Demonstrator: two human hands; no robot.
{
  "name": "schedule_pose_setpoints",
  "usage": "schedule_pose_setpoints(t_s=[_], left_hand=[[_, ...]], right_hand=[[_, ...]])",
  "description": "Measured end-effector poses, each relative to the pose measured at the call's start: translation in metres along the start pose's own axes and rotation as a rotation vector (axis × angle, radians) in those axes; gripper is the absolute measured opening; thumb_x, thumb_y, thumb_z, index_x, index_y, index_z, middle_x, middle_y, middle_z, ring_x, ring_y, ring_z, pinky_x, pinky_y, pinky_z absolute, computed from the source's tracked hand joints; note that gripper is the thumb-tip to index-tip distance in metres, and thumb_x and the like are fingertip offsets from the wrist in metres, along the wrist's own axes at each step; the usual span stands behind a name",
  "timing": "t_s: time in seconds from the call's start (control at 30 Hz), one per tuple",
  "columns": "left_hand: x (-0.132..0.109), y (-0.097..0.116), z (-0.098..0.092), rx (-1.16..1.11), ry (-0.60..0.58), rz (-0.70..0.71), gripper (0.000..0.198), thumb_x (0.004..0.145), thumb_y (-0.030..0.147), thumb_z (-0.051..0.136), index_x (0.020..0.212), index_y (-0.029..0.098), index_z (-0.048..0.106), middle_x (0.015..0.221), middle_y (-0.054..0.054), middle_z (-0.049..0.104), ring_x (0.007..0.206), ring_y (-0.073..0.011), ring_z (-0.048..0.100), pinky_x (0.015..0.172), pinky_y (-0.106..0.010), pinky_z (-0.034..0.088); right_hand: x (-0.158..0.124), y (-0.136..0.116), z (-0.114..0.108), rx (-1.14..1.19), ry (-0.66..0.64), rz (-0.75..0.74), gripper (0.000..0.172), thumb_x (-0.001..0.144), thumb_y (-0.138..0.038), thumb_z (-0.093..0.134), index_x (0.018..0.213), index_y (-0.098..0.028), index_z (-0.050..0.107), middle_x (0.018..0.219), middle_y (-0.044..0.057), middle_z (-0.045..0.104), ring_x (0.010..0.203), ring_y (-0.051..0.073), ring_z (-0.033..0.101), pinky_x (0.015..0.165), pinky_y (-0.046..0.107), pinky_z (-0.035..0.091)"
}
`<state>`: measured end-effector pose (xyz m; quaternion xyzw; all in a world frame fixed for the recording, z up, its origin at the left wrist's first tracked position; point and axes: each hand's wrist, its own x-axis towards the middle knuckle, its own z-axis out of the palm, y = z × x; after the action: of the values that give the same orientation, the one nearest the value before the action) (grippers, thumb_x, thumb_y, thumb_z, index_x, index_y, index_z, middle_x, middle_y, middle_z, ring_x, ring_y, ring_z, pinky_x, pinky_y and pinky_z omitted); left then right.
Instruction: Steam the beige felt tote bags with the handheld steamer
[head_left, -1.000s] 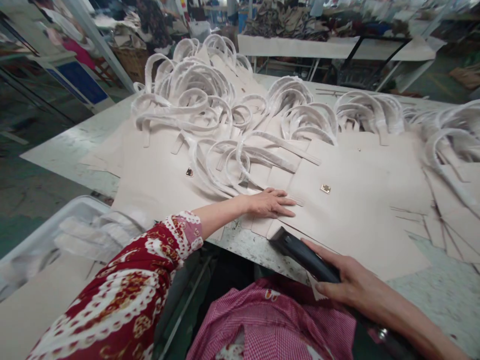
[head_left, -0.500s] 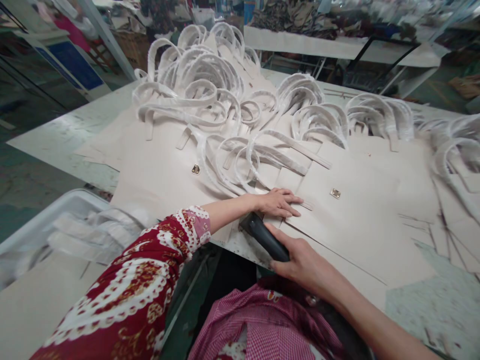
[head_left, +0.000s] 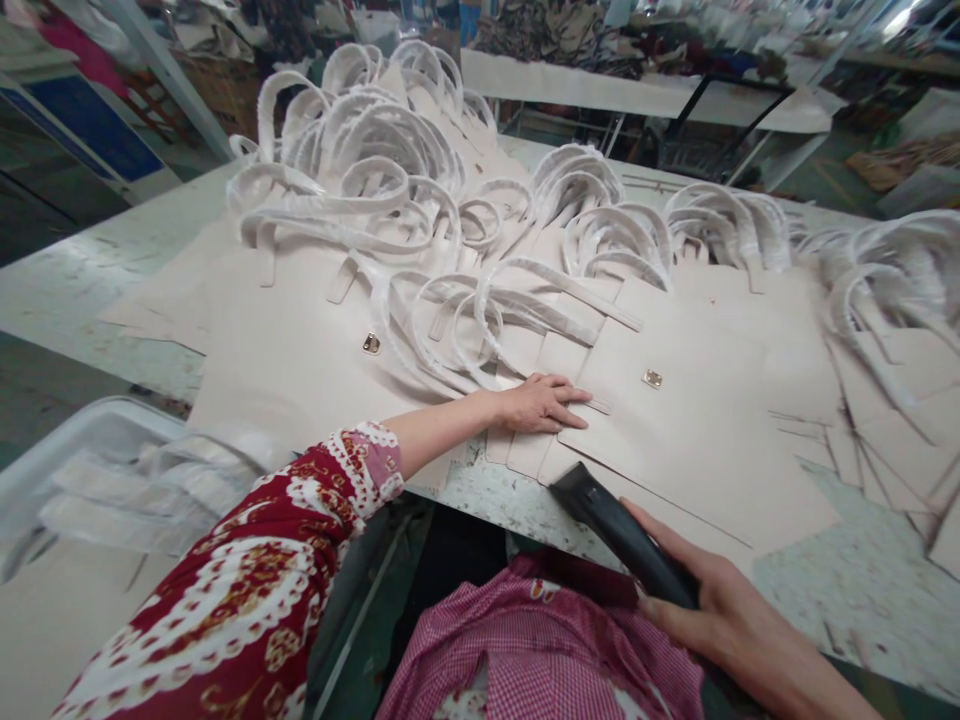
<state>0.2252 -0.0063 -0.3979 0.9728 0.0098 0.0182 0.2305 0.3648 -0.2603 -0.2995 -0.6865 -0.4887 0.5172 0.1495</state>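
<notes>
My left hand lies flat, fingers stretched out, on a stack of beige leather bag panels near the table's front edge. One panel carries a small gold clasp just right of my fingertips. My right hand is wrapped round a long black tool, whose tip rests at the front edge of the panels, below my left hand. White wrapped bag handles curl over the panels just beyond my left hand.
Many more beige panels with white wrapped handles cover the speckled table. A second gold clasp shows on the left. A pale bin with wrapped pieces stands low at the left. Other tables stand behind.
My right hand has drawn the black tool back to the right and toward me, away from my left hand. My left hand stays flat on the panels.
</notes>
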Motion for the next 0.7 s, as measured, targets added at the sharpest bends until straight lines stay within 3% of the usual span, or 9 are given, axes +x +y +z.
schedule_pose_setpoints(t_s=[0.07,0.17,0.23,0.37,0.47,0.53,0.63,0.7], left_hand=[[0.001,0.0,0.0,0.008,-0.002,-0.004,0.034,0.084,0.034,0.044,0.118,0.038,0.05,0.139,0.005,0.027,0.121,-0.0272,0.023,0.095,-0.041,0.019],[0.002,-0.001,0.002,0.031,0.003,-0.006,0.034,0.084,0.034,0.045,0.117,0.038,0.05,0.139,0.005,0.027,0.121,-0.0277,0.022,0.095,-0.041,0.02],[0.003,-0.003,0.002,0.051,0.003,-0.008,0.033,0.084,0.034,0.046,0.116,0.038,0.051,0.139,0.004,0.028,0.121,-0.0277,0.023,0.096,-0.041,0.02],[0.005,0.0,-0.005,0.084,-0.022,-0.012,0.034,0.084,0.03,0.047,0.117,0.037,0.051,0.139,0.003,0.029,0.12,-0.0262,0.026,0.096,-0.04,0.022],[0.008,0.019,-0.009,0.14,-0.002,-0.079,0.034,0.083,0.026,0.047,0.116,0.032,0.052,0.138,-0.001,0.03,0.121,-0.0259,0.027,0.096,-0.041,0.022],[0.012,0.04,-0.006,0.18,0.02,-0.104,0.045,0.079,0.031,0.052,0.122,0.027,0.045,0.14,-0.007,0.026,0.124,-0.0276,0.023,0.098,-0.044,0.018],[0.025,0.074,0.009,0.197,-0.036,0.019,0.079,0.067,0.05,0.061,0.133,0.023,0.028,0.142,-0.011,0.017,0.128,-0.0316,0.012,0.1,-0.049,0.009],[0.037,0.089,0.02,0.213,-0.096,0.101,0.087,0.063,0.059,0.061,0.134,0.024,0.025,0.142,-0.011,0.017,0.128,-0.0338,0.01,0.1,-0.053,0.005]], right_hand=[[0.014,-0.013,0.005,-0.016,-0.006,-0.058,0.072,0.067,-0.016,0.053,0.135,-0.021,0.031,0.133,0.005,0.043,0.117,0.027,0.041,0.099,0.04,0.03],[0.035,-0.034,0.017,-0.052,-0.037,-0.117,0.074,0.066,-0.014,0.052,0.136,-0.025,0.029,0.116,0.005,0.058,0.085,0.023,0.06,0.077,0.036,0.047],[0.044,-0.044,0.025,-0.076,-0.033,-0.145,0.075,0.066,-0.015,0.053,0.135,-0.028,0.029,0.101,0.004,0.064,0.066,0.019,0.059,0.064,0.032,0.048],[0.033,-0.047,0.035,-0.067,0.06,-0.234,0.074,0.063,-0.014,0.056,0.132,-0.033,0.034,0.091,0.0,0.065,0.065,0.017,0.056,0.061,0.028,0.044],[0.0,-0.026,0.03,0.036,0.055,-0.177,0.076,0.062,-0.012,0.055,0.132,-0.035,0.033,0.085,-0.003,0.065,0.059,0.014,0.053,0.053,0.024,0.043],[-0.03,-0.001,0.023,0.135,0.095,-0.103,0.076,0.062,-0.012,0.054,0.132,-0.034,0.033,0.094,-0.001,0.064,0.062,0.014,0.055,0.054,0.023,0.044],[-0.076,0.046,0.013,0.283,0.255,-0.02,0.07,0.066,-0.019,0.056,0.132,-0.029,0.036,0.106,0.002,0.062,0.076,0.019,0.059,0.064,0.027,0.048],[-0.103,0.079,0.01,0.358,0.374,0.067,0.069,0.069,-0.027,0.058,0.134,-0.025,0.034,0.102,0.005,0.063,0.075,0.022,0.06,0.063,0.028,0.05]])
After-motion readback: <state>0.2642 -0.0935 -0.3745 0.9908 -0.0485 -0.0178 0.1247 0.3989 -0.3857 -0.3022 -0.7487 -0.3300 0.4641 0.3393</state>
